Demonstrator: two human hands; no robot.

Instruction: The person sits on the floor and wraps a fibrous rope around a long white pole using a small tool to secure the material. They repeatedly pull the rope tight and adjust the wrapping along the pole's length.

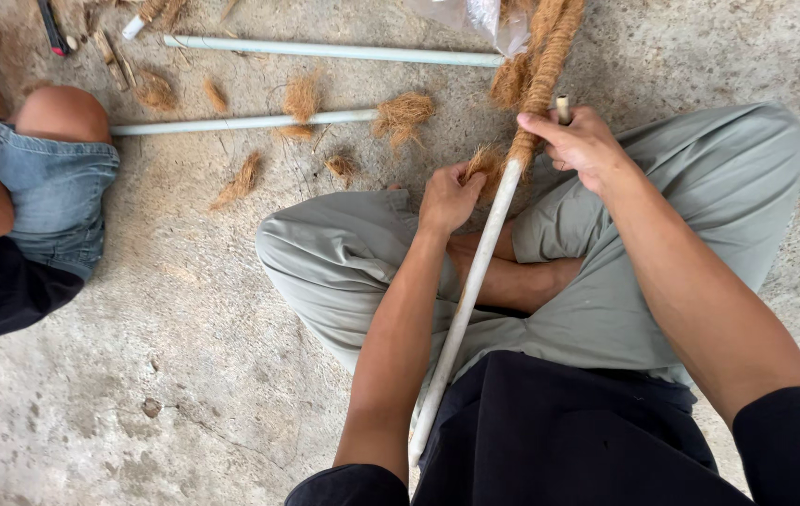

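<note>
I sit cross-legged on a concrete floor with a long white pipe (471,286) running from my lap away from me. Its far part is wrapped in brown coconut fibre (547,58). My left hand (449,199) presses a tuft of loose fibre (486,161) against the pipe where the wrapping ends. My right hand (580,142) grips the wrapped pipe just beyond, with a small spool (563,108) sticking up between its fingers.
Two more white pipes (325,51) (240,123) lie on the floor ahead, with scattered fibre tufts (403,114) around them. Another person's knee in denim shorts (58,192) is at the left. A clear plastic bag (479,19) sits at the top.
</note>
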